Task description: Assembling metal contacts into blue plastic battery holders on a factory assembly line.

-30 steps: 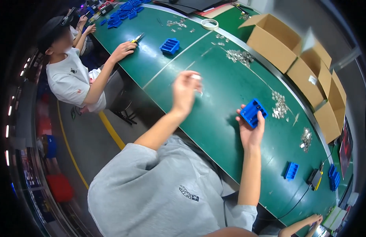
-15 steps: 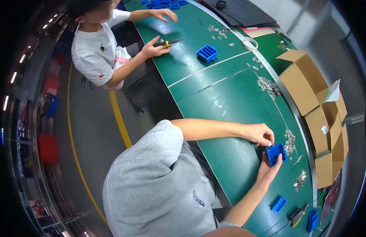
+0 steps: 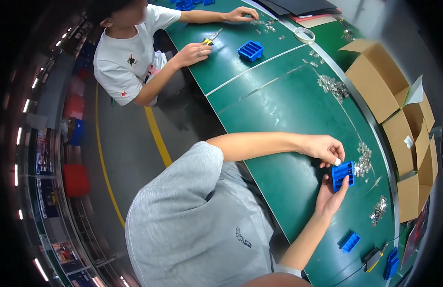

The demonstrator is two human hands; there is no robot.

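Two people work at the long green table (image 3: 279,110): the camera wearer in a grey shirt, and a co-worker (image 3: 130,52) in white toward eleven o'clock. Blue slotted plastic trays show in several spots: one held over the table at about three o'clock (image 3: 342,174), one lying near twelve o'clock (image 3: 250,50), one at five o'clock (image 3: 350,242), and more at the top edge and the lower right rim, too cropped to count. Four loose heaps of small shiny metal parts lie along the far side; the nearest heap (image 3: 363,160) sits just beside the held tray. Three open cardboard boxes (image 3: 374,81) stand past the table rim at two to three o'clock; their contents cannot be made out.

The right hand (image 3: 329,198) grips the held tray from below, fingers curled against its lower edge. The left hand (image 3: 324,147) is bunched at the tray's top corner, fingertips pinched on a small pale part (image 3: 337,162) that touches the tray. The tray's slots look dark; whether any are filled cannot be told.
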